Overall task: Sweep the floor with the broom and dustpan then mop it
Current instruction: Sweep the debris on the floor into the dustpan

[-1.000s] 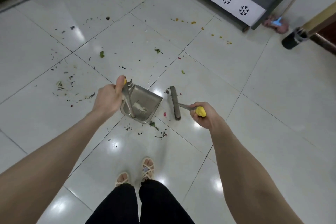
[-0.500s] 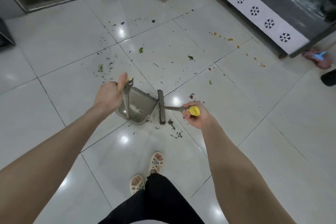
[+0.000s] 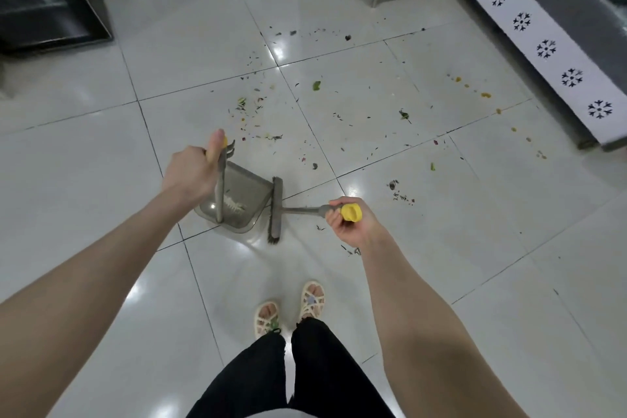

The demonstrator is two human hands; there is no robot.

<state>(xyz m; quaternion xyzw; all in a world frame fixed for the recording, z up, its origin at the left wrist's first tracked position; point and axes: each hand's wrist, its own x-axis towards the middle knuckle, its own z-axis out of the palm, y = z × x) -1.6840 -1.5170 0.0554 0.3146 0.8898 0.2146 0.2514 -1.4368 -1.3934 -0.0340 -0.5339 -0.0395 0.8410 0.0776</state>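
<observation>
Glossy white tiles point(image 3: 475, 265) are strewn with scraps point(image 3: 258, 108). The right hand point(image 3: 349, 220) wraps the yellow handle end of the broom point(image 3: 275, 210). Its shaft runs left to the bristle head, flush against the mouth of the dustpan point(image 3: 247, 190), whose upright handle the left hand point(image 3: 190, 170) grips. Most scraps lie beyond.

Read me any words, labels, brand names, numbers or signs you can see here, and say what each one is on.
No readable word, number or brand anywhere.
White panel with black snowflake-shaped marks: pattern only, no letters.
Grey long-handled dustpan, gripped by the left hand: no label shows.
Grey broom with yellow handle cap, gripped by the right hand: no label shows.
</observation>
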